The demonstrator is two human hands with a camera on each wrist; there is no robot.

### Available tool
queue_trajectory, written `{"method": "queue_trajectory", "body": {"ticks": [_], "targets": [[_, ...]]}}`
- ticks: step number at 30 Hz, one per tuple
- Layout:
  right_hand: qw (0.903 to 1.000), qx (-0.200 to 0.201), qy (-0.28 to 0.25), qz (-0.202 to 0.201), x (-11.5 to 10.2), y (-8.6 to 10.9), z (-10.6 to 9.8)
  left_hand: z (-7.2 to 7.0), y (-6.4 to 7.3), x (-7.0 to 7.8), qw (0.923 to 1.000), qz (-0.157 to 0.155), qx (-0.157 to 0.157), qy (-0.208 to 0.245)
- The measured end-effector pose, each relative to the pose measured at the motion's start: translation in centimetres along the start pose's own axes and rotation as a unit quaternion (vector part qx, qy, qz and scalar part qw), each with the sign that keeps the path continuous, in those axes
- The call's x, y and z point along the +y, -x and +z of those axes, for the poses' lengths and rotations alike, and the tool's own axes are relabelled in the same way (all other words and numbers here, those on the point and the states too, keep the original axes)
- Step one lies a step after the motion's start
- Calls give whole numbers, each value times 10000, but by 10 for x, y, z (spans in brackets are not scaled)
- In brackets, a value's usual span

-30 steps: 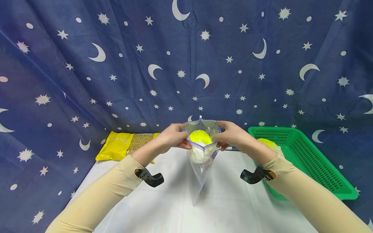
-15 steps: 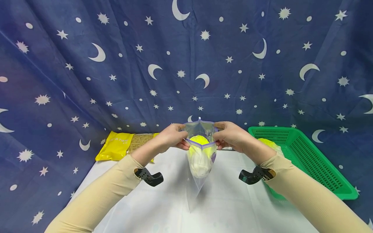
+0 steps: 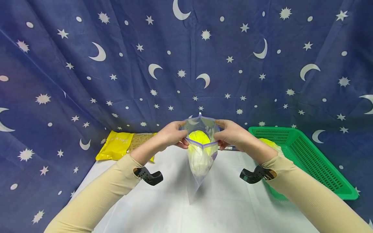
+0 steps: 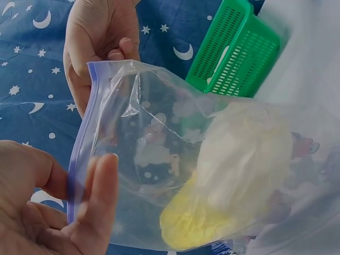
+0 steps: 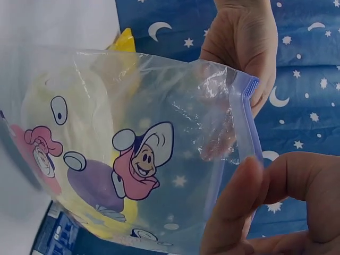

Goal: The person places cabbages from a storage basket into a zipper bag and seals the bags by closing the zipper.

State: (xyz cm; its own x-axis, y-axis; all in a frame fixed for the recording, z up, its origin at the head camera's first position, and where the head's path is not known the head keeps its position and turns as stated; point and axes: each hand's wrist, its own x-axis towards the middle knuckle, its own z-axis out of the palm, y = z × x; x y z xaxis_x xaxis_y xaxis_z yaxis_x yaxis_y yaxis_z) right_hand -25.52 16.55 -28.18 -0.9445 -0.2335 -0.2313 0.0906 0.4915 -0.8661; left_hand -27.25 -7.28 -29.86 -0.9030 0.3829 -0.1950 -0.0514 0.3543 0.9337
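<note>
A clear zip bag with a purple zip edge and printed cartoon figures hangs between the two hands, its mouth spread upward. Inside it sits what looks like a napa cabbage, yellow on top and white below; the left wrist view shows the cabbage through the plastic. My left hand pinches the left side of the bag's rim between thumb and fingers. On the opposite side my right hand pinches the rim likewise. In the right wrist view the cartoon print on the bag faces the camera.
A green perforated basket stands at the right, with a similar yellow-white cabbage in it, partly behind the right forearm. A yellow package with a see-through window lies at the back left of the white table. A starry blue curtain hangs behind.
The cabbage sits lower in the bag than one second ago. The bag has shifted slightly, its rim dipping and then rising a little. Both hands keep hold of the rim.
</note>
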Motion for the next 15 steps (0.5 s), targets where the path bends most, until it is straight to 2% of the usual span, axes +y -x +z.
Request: {"method": "queue_trajectory", "body": {"ticks": [4,8,12,15], "targets": [[9989,169,422,-59,-3,0,0,0,2,2,9996,185,58,-219],[9963,451,702,-226,-2,0,0,1,3,4,9996,214,74,-192],[9941,709,756,-329,0,-2,-1,0,4,5,9998,178,31,-40],[9946,714,658,-354,1,-3,-2,-2,4,4,9998,179,-5,57]]}}
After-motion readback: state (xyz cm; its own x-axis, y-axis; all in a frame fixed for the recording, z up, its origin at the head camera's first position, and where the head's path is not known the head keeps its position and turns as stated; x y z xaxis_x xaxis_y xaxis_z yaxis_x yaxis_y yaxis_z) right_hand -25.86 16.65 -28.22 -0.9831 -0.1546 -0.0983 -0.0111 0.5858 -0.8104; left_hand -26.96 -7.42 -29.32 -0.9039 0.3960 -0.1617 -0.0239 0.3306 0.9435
